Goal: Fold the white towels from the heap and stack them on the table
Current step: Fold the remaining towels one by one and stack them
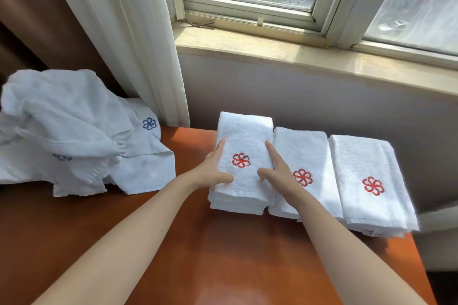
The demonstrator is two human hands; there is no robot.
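Three stacks of folded white towels with red flower logos lie side by side on the orange-brown table [203, 250]. My left hand [213, 168] and my right hand [277, 168] lie with straight fingers on the two sides of the top towel of the left stack [244, 138], thumbs on its near part. The middle stack [304, 153] touches my right hand's outer side. The right stack [366, 163] reaches the table's right edge. A heap of unfolded white towels [67, 129] with blue logos lies at the table's far left.
A white curtain [128, 32] hangs behind the heap. A grey wall and a stone window sill [297, 57] run right behind the stacks. The table's right edge falls off just past the right stack.
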